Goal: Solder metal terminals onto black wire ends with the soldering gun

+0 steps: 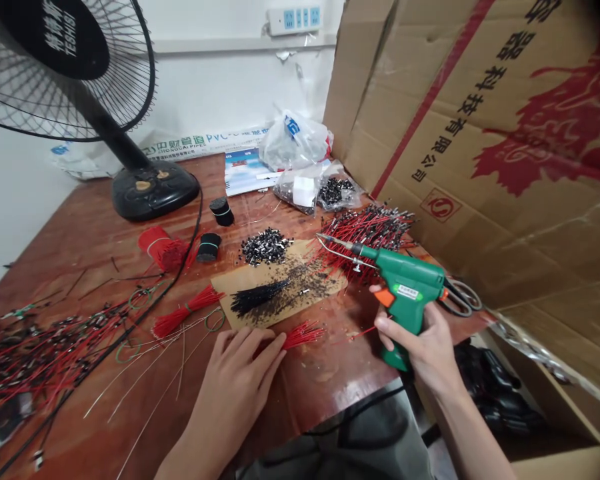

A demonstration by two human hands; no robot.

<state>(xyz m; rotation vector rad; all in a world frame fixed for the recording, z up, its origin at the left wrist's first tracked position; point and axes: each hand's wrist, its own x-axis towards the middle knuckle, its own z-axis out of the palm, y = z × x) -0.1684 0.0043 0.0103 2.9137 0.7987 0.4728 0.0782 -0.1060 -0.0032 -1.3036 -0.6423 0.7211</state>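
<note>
My right hand [423,343] is closed round the grip of a green soldering gun [405,287], forefinger by its orange trigger, the metal tip pointing left over a pile of red wires with black ends [367,230]. My left hand [243,373] lies flat on the wooden table [80,227], fingers stretched out and resting on a small bundle of red wires [303,333]. Just beyond it lies a cardboard sheet [325,283] carrying a bundle of black wires [257,297] and dark bits.
A black fan [75,73] stands at the back left, its cable crossing the table. Large cardboard boxes [480,133] wall off the right side. Scissors [460,297] lie behind the gun. Red wire bundles [163,248], black components [265,247], plastic bags [300,143] and a wire heap [35,353] surround the work spot.
</note>
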